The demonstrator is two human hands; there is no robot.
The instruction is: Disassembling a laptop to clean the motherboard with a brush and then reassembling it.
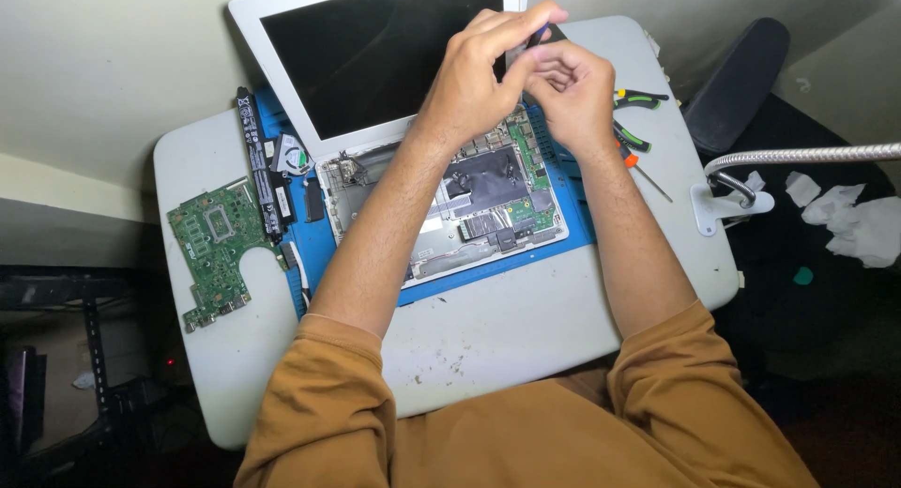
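Note:
My left hand and my right hand meet above the right side of an opened white laptop. Both pinch a small dark object between their fingertips; its kind is too small to tell. Below them lies the laptop's exposed base with green boards and a dark metal plate. The dark screen leans back behind the hands.
A green circuit board, a long black battery and a small fan lie at the left on the blue mat. Screwdrivers and pliers rest at the right. A flexible lamp arm and crumpled tissues sit beyond the grey table.

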